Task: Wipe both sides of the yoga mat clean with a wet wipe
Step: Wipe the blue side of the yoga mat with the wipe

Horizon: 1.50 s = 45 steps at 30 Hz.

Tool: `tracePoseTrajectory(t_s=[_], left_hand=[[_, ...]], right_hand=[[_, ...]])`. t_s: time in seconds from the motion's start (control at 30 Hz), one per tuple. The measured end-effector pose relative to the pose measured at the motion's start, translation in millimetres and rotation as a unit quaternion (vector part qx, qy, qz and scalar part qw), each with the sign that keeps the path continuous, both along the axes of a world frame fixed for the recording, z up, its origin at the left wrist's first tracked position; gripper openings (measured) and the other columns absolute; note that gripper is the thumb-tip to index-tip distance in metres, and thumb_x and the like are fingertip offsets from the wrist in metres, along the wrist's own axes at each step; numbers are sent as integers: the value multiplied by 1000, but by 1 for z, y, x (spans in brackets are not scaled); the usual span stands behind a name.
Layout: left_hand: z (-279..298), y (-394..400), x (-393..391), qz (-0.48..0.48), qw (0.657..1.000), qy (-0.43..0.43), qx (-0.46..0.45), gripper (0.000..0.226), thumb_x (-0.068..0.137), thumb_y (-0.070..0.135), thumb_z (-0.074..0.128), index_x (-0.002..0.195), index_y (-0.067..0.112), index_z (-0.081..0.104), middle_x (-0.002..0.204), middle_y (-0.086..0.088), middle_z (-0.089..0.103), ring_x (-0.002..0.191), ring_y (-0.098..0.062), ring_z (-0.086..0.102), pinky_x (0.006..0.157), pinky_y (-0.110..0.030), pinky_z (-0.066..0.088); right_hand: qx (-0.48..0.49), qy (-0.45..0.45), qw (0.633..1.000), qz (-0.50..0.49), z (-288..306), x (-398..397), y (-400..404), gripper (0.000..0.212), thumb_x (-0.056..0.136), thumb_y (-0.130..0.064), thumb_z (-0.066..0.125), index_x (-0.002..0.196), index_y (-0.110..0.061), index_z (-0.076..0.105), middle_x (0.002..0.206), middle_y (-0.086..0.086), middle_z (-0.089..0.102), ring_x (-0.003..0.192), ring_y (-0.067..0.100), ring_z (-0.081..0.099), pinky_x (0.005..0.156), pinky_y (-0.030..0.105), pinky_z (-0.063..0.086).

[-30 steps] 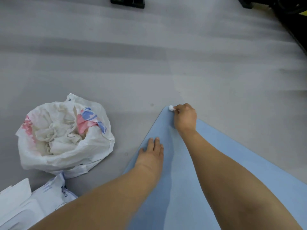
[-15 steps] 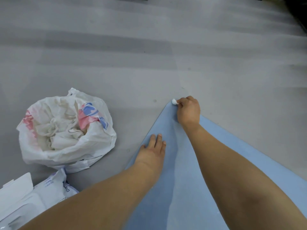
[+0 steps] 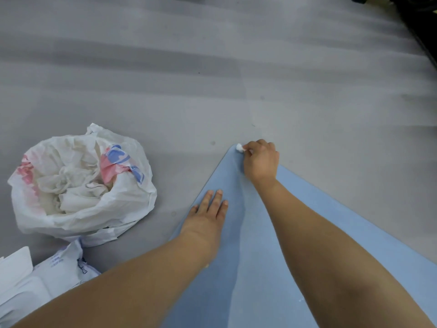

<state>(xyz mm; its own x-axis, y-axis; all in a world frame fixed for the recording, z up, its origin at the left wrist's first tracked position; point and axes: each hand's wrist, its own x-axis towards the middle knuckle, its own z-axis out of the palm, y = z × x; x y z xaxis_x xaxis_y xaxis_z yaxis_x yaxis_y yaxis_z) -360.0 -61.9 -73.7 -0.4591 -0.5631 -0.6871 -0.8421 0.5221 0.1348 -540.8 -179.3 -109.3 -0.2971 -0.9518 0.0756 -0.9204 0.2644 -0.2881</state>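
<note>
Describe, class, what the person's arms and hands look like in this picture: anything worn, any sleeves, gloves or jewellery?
Both forearms are bare for as far as the head view shows them; no sleeve edge is in view. The left hand and the right hand wear no gloves. No watch, bracelet or ring shows on either wrist or on the fingers that can be seen. The nails look short and unpainted.

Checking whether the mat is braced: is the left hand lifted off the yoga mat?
No, the left hand lies flat on the blue yoga mat.

Light blue yoga mat (image 3: pixel 307 209), white wipe (image 3: pixel 240 147), white bag (image 3: pixel 94 209) with pink-and-blue print.
</note>
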Motion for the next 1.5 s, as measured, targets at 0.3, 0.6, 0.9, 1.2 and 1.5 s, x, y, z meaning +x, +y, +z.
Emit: tracePoseTrajectory(t_s=[0.3,0.6,0.9,1.2,1.5], left_hand=[[-3,1,1,-3,1000,-2,-5,148,68,30,92,154,13,-27,157,-7,-42,148,-30,-32,125,-42,5],[-3,1,1,-10,1000,-6,-23,147,69,34,90,154,14,-28,155,-8,-44,147,-29,-33,124,-42,5],[4,-2,0,-50,998,-38,-21,148,68,46,89,154,14,-27,158,-8,-40,150,-29,-29,126,-41,11],[35,-12,7,-39,997,55,-23,91,90,45,68,159,15,17,168,-10,-1,155,-25,5,123,-32,15],[81,24,-20,215,943,245,71,44,96,44,62,135,26,52,117,7,65,100,-15,63,84,-31,51]], right_hand=[[-2,53,994,92,-1,1,22,20,89,-24,56,96,-31,74,95,-3,67,91,29,54,70,33,31],[21,-41,997,60,-3,18,49,20,88,-17,57,98,-23,74,101,0,68,95,29,54,77,40,42],[41,26,999,6,0,-13,99,19,90,-22,52,100,-26,68,100,-2,63,96,28,51,76,38,34],[-17,-134,988,-76,16,-27,165,14,94,-26,54,102,-20,63,95,0,61,90,24,54,77,37,42],[-49,-196,979,-12,56,-11,232,10,90,-31,65,95,-24,61,92,-13,57,84,7,51,73,24,41]])
